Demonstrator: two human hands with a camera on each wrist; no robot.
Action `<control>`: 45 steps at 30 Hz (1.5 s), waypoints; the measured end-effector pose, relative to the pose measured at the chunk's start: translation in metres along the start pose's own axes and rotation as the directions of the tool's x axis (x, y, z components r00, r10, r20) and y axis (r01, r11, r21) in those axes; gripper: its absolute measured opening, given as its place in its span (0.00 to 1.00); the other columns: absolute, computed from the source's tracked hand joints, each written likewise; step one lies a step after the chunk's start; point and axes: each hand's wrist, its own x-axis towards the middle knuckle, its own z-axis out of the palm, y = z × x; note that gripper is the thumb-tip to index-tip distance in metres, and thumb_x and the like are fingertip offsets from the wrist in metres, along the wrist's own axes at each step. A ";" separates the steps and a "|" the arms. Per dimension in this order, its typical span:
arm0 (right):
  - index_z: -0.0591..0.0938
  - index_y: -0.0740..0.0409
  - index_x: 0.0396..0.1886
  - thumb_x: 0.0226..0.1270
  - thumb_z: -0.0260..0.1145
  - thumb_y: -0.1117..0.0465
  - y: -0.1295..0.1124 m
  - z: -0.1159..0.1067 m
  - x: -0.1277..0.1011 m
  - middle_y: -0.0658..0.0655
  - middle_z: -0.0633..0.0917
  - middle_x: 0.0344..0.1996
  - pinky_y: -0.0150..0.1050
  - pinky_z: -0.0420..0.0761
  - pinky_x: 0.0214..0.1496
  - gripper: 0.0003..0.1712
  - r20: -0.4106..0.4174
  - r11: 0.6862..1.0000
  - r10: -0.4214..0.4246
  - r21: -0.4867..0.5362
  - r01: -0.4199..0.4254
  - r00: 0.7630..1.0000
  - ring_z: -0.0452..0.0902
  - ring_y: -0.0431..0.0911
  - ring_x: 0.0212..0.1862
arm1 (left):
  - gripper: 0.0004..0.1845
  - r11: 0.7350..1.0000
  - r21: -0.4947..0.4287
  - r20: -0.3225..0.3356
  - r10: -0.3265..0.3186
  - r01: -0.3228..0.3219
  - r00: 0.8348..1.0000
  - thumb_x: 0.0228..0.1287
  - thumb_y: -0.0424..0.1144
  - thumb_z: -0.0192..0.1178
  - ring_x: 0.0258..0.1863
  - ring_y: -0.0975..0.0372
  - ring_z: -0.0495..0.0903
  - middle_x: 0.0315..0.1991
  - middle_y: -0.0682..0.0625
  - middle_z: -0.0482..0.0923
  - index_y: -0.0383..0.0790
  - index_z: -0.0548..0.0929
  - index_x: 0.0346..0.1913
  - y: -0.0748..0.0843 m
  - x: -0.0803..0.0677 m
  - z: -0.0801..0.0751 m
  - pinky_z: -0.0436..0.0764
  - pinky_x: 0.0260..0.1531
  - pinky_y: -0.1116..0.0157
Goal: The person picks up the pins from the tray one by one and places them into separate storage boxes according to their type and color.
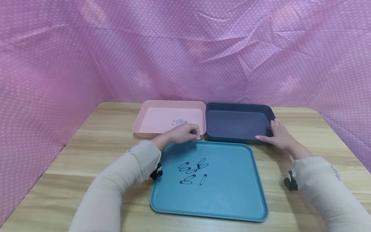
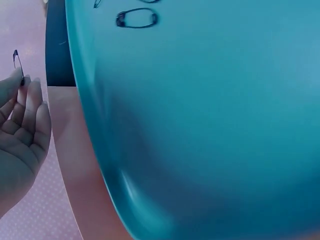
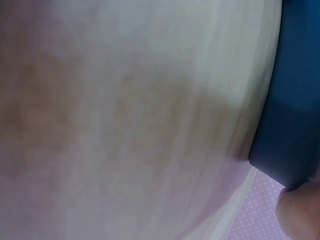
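Observation:
My left hand (image 1: 183, 133) is over the front right part of the pink tray (image 1: 147, 111), by the back edge of the teal tray (image 1: 232, 190). In the left wrist view its thumb and fingers pinch a safety pin (image 2: 15, 52), which points upward. Several dark safety pins (image 1: 185, 182) lie scattered on the left half of the teal tray. A small heap of safety pins (image 1: 179, 122) lies in the pink tray. My right hand (image 1: 279, 137) rests at the front right corner of the navy tray (image 1: 232, 124), thumb along the front rim and fingers spread at the right side.
The pink and navy trays stand side by side at the back of the wooden table (image 1: 87, 154), right behind the teal tray. A pink dotted cloth (image 1: 185, 58) hangs behind and around the table.

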 end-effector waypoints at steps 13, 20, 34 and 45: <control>0.34 0.79 0.59 0.53 0.53 0.35 -0.001 -0.001 0.001 0.74 0.29 0.59 0.59 0.32 0.58 0.61 0.018 1.000 0.012 -0.007 -0.011 1.000 0.20 0.63 0.61 | 0.03 0.977 -0.207 -0.076 -0.069 0.052 0.995 0.58 0.41 0.56 0.34 0.62 0.73 0.32 0.51 0.74 0.46 0.77 0.33 0.010 0.040 0.001 0.73 0.38 0.65; 0.34 0.78 0.60 0.53 0.53 0.35 0.002 -0.001 0.002 0.74 0.29 0.60 0.59 0.33 0.58 0.61 0.015 1.000 0.018 -0.010 -0.017 1.000 0.20 0.63 0.61 | 0.06 0.977 -0.205 -0.141 -0.087 0.057 0.986 0.57 0.39 0.56 0.36 0.65 0.73 0.34 0.55 0.75 0.44 0.79 0.36 0.011 0.064 0.006 0.73 0.37 0.70; 0.34 0.77 0.60 0.53 0.53 0.35 0.003 -0.002 0.000 0.73 0.28 0.60 0.59 0.32 0.58 0.61 0.014 1.000 0.025 -0.002 -0.025 1.000 0.19 0.62 0.61 | 0.06 0.968 -0.213 -0.138 -0.163 0.132 0.977 0.56 0.32 0.56 0.33 0.64 0.72 0.32 0.54 0.77 0.38 0.81 0.36 0.025 0.104 0.030 0.71 0.33 0.71; 0.34 0.77 0.60 0.53 0.54 0.35 -0.002 -0.003 0.000 0.73 0.30 0.60 0.58 0.33 0.59 0.61 0.009 1.000 0.019 0.001 -0.019 1.000 0.21 0.62 0.61 | 0.05 0.981 -0.095 -0.156 -0.184 0.170 0.970 0.56 0.32 0.56 0.27 0.65 0.72 0.27 0.54 0.78 0.39 0.82 0.33 0.030 0.124 0.050 0.70 0.25 0.73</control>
